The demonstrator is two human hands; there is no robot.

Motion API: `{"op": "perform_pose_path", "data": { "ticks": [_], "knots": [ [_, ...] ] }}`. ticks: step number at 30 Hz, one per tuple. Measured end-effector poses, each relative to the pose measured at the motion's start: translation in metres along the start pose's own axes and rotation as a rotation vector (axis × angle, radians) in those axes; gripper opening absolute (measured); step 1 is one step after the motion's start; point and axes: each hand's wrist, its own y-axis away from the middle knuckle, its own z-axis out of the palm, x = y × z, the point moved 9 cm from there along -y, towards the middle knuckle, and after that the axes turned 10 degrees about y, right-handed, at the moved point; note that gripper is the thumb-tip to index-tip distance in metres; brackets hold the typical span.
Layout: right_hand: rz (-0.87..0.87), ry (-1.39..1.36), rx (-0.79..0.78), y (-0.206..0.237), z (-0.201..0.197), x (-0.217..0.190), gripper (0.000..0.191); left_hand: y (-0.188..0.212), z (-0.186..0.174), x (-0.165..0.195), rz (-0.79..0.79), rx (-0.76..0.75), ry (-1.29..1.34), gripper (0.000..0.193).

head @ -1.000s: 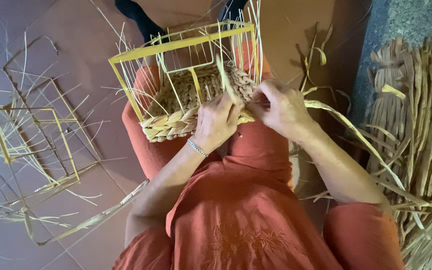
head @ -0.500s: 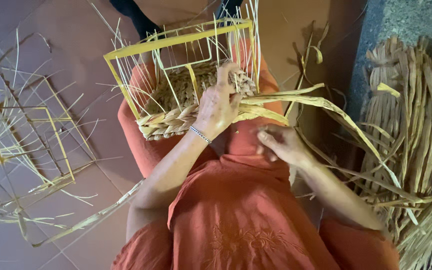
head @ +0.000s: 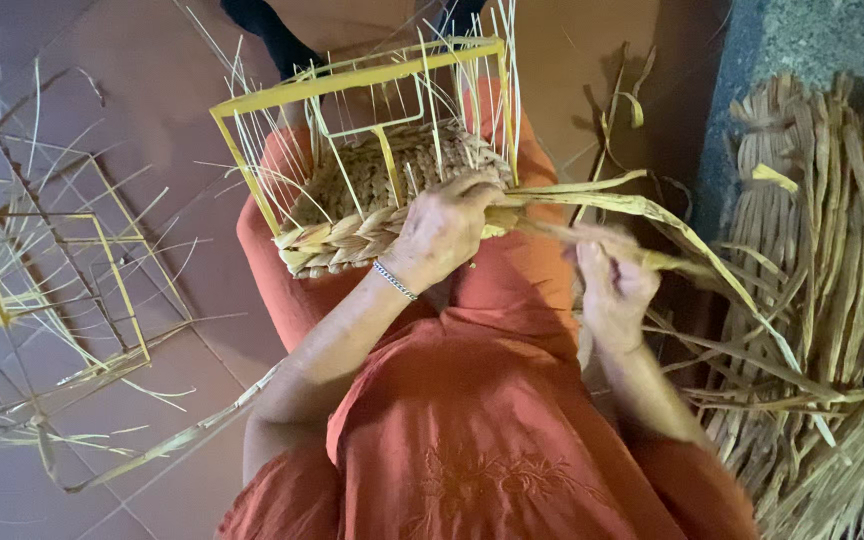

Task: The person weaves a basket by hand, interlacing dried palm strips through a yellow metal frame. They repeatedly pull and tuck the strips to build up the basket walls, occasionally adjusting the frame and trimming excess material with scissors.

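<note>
A half-woven basket [head: 352, 215] on a yellow wire frame [head: 352, 80] rests on my lap, its lower wall made of thick braided straw. My left hand [head: 444, 228], with a thin bracelet at the wrist, pinches the braid at the basket's right corner. Long flat straw strands [head: 642, 208] run from that corner out to the right. My right hand [head: 612, 285] is closed around those strands a short way from the basket, slightly blurred.
A large bundle of dried straw [head: 812, 290] lies on the right beside a grey stone surface [head: 802, 45]. A second bare yellow wire frame [head: 47, 290] with loose thin reeds lies on the reddish tiled floor at left. My orange garment [head: 462, 440] fills the foreground.
My right hand left the basket rim and slid right along the straw strands, drawing them out. My left hand stayed on the braid at the corner.
</note>
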Motion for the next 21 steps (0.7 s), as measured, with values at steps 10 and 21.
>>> {"op": "perform_pose_path", "data": {
  "ticks": [10, 21],
  "knots": [
    [-0.788, 0.59, -0.05, -0.113, 0.03, -0.093, 0.018, -0.006, -0.006, -0.013, -0.223, 0.084, 0.232, 0.015],
    [0.549, -0.158, -0.749, -0.119, 0.094, 0.071, 0.022, -0.003, 0.005, -0.041, -0.303, 0.136, 0.174, 0.026]
  ]
}}
